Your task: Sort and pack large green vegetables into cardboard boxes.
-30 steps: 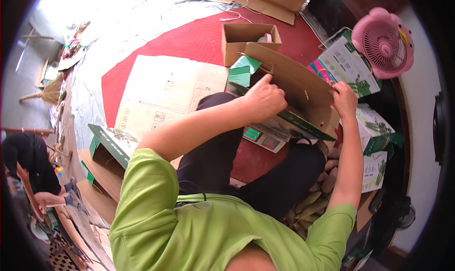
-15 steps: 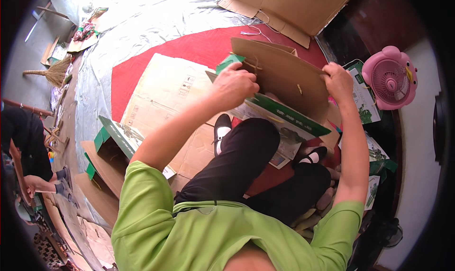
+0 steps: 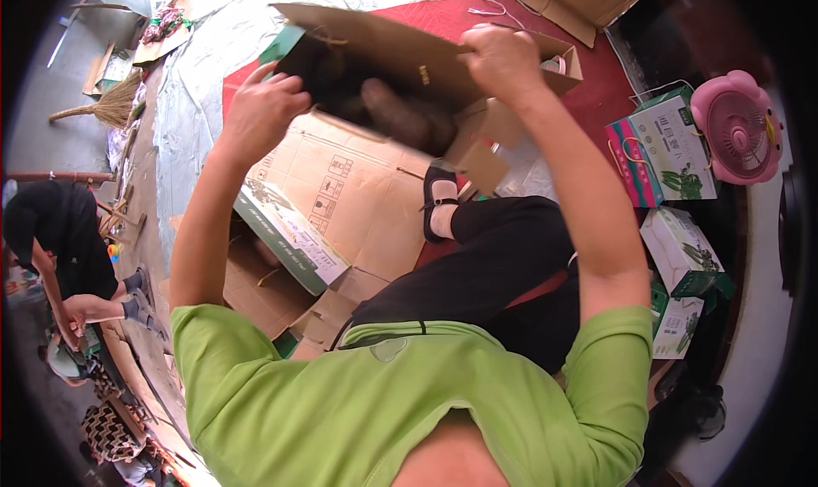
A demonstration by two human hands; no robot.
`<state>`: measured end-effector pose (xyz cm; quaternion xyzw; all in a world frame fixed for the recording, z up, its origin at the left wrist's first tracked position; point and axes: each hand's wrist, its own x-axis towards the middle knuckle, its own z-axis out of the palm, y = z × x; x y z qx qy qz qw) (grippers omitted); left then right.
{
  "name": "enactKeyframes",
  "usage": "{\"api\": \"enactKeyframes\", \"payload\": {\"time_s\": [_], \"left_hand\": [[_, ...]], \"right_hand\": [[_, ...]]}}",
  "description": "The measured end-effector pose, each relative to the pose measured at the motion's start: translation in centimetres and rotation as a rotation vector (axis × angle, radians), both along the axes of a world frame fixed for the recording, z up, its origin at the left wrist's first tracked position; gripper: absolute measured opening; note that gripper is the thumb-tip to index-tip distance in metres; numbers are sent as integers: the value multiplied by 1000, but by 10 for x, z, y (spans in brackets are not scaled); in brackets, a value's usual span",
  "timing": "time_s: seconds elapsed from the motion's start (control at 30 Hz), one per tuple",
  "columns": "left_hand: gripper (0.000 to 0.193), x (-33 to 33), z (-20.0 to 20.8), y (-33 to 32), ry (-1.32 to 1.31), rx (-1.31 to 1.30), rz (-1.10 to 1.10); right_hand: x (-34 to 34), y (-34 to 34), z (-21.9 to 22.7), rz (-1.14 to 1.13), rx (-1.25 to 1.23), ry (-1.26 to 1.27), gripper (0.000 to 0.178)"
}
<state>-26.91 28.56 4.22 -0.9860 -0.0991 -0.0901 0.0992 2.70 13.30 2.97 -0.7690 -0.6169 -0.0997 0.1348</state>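
Observation:
An opened cardboard box [image 3: 383, 48] is tilted in front of me, its brown inside showing. My left hand [image 3: 266, 108] is closed on its left end, beside a green flap [image 3: 281, 46]. At the right, my right hand [image 3: 507, 61] grips the upper edge of the raised brown panel. Inside lie brown, elongated lumps [image 3: 409, 119], blurred and partly in shadow; I cannot tell their kind. Under and beyond my left arm stands a second open box [image 3: 294, 236] with a green and white flap. The flattened cardboard sheet [image 3: 366, 201] lies below the held box.
Green and white printed cartons [image 3: 673, 159] stand at my right, next to a pink fan [image 3: 734, 127]. A large brown cardboard piece [image 3: 579, 1] is at the far right, on red carpet [image 3: 409, 14]. At far left are a broom [image 3: 106, 103] and another person [image 3: 64, 248].
Both hands have swung the box leftward and away from my legs, tipping its inside into view, with the brown lumps now visible. My view has also shifted.

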Motion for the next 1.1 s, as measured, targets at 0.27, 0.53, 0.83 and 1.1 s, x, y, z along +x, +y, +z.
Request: {"api": "enactKeyframes", "payload": {"time_s": [0.27, 0.53, 0.83, 1.1], "left_hand": [[7, -134, -59, 18, 330, 16, 108], [15, -172, -64, 16, 272, -202, 390], [20, -53, -68, -57, 57, -283, 88], [15, 44, -54, -124, -14, -457, -74]], "right_hand": [[-150, 21, -106, 58, -251, 410, 20], [-182, 22, -89, 223, -455, 727, 25], [-32, -52, -20, 28, -117, 739, 20], [92, -265, 1, -377, 340, 816, 22]]}}
